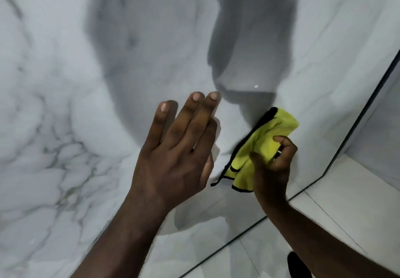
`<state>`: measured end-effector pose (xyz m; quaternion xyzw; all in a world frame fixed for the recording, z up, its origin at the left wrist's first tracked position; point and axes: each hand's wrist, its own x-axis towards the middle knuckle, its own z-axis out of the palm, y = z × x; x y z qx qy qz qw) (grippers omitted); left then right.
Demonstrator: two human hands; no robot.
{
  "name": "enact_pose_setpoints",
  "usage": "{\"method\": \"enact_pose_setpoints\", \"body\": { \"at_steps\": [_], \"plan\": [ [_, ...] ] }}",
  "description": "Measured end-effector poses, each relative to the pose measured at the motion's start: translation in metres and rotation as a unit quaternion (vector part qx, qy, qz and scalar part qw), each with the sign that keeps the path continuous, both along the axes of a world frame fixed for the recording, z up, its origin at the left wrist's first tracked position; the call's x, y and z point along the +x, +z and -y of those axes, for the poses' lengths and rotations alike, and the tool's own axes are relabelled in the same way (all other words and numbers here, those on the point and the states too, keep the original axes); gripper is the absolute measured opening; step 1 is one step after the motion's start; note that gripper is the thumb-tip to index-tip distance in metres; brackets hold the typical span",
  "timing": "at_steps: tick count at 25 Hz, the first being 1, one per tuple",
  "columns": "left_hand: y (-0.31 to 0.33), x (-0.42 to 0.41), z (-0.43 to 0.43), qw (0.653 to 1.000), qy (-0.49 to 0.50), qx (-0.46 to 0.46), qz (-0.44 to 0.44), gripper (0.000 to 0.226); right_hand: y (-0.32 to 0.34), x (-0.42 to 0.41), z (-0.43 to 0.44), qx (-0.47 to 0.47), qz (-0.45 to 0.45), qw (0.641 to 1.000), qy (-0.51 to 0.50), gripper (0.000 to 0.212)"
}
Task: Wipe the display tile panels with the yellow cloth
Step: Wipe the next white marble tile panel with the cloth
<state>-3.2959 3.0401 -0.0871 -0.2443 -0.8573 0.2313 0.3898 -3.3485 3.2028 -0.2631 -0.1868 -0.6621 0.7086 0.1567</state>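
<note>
Bunched yellow microfibre cloth with black edging (263, 145) is gripped in the right hand (273, 166), with fingers and thumb curled round it. The cloth lies up and left of the grip, apparently against the white grey-veined marble tile panel (65, 109). Its long axis runs lower left to upper right, and the free end is pointed up-right. The left hand (179, 148) is spread with straight fingers, holding nothing, just beside the cloth. Most of the panel face lies leftward.

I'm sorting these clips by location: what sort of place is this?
Likely a tile showroom: a big marble-look tile panel, a second panel beside it on the right, glossy floor tiles below.
</note>
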Motion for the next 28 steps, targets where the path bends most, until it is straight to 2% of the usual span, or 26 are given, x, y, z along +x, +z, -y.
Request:
{"method": "enact_pose_setpoints", "body": {
  "at_steps": [1,2,4,5,7,8,9,12,13,14,16,17,18,19,20,21,22,24,25,26,27,28],
  "plan": [
    [0.005,0.01,0.012,1.0,0.009,0.01,-0.011,0.044,0.019,0.0,0.007,0.011,-0.051,0.999,-0.011,0.053],
    [0.011,0.023,0.024,0.999,0.018,0.021,-0.021,0.045,0.035,-0.002,0.015,0.014,-0.062,0.997,-0.036,0.052],
    [0.021,0.049,0.048,0.998,0.029,0.039,-0.03,0.046,0.078,0.004,0.037,-0.057,-0.036,0.996,-0.062,0.048],
    [0.026,0.059,0.059,0.998,0.034,0.048,-0.035,0.047,0.1,0.012,0.049,-0.044,-0.069,0.995,-0.053,0.049],
    [0.041,0.081,0.087,0.996,0.031,0.068,-0.047,0.047,0.137,0.045,0.078,0.106,-0.22,0.969,0.026,0.05],
    [0.048,0.091,0.1,0.995,0.027,0.079,-0.046,0.048,0.147,0.049,0.084,0.15,-0.278,0.948,0.044,0.051],
    [0.054,0.101,0.112,0.995,0.022,0.089,-0.047,0.048,0.16,0.046,0.085,0.149,-0.296,0.943,0.031,0.051],
    [0.062,0.129,0.14,0.994,0.025,0.091,-0.054,0.049,0.191,0.043,0.098,-0.039,-0.153,0.984,-0.087,0.054],
    [0.062,0.134,0.145,0.995,0.025,0.085,-0.052,0.05,0.197,0.052,0.109,-0.04,-0.154,0.984,-0.085,0.057],
    [0.062,0.137,0.15,0.995,0.021,0.085,-0.049,0.052,0.2,0.069,0.12,0.068,-0.219,0.972,-0.058,0.059],
    [0.064,0.143,0.161,0.995,0.007,0.086,-0.048,0.053,0.192,0.091,0.135,0.265,-0.347,0.899,0.04,0.059],
    [0.064,0.143,0.166,0.995,-0.001,0.088,-0.053,0.052,0.196,0.087,0.129,0.301,-0.381,0.873,0.037,0.059],
    [0.062,0.143,0.172,0.994,-0.009,0.094,-0.059,0.05,0.196,0.075,0.121,0.283,-0.357,0.89,0.0,0.058],
    [0.058,0.143,0.175,0.993,-0.013,0.102,-0.063,0.048,0.196,0.063,0.114,0.199,-0.289,0.935,-0.047,0.058],
    [0.054,0.143,0.177,0.992,-0.013,0.108,-0.066,0.047,0.199,0.057,0.11,0.099,-0.184,0.974,-0.081,0.057],
    [0.049,0.143,0.176,0.992,-0.011,0.107,-0.067,0.047,0.199,0.057,0.11,0.071,-0.113,0.987,-0.092,0.057],
    [0.046,0.143,0.173,0.993,-0.012,0.099,-0.063,0.048,0.195,0.062,0.11,0.098,-0.127,0.984,-0.072,0.058],
    [0.044,0.137,0.165,0.996,-0.021,0.074,-0.041,0.053,0.183,0.082,0.117,0.239,-0.281,0.929,0.02,0.063],
    [0.045,0.132,0.16,0.997,-0.022,0.067,-0.023,0.057,0.174,0.08,0.112,0.272,-0.335,0.901,0.041,0.064],
    [0.046,0.126,0.155,0.998,-0.018,0.062,-0.006,0.06,0.166,0.073,0.105,0.263,-0.346,0.9,0.021,0.063],
    [0.046,0.121,0.149,0.998,-0.009,0.058,0.004,0.062,0.16,0.06,0.1,0.186,-0.294,0.938,-0.019,0.06],
    [0.045,0.116,0.144,0.999,0.0,0.052,0.009,0.062,0.157,0.05,0.097,0.045,-0.192,0.978,-0.063,0.057]
  ]
}}
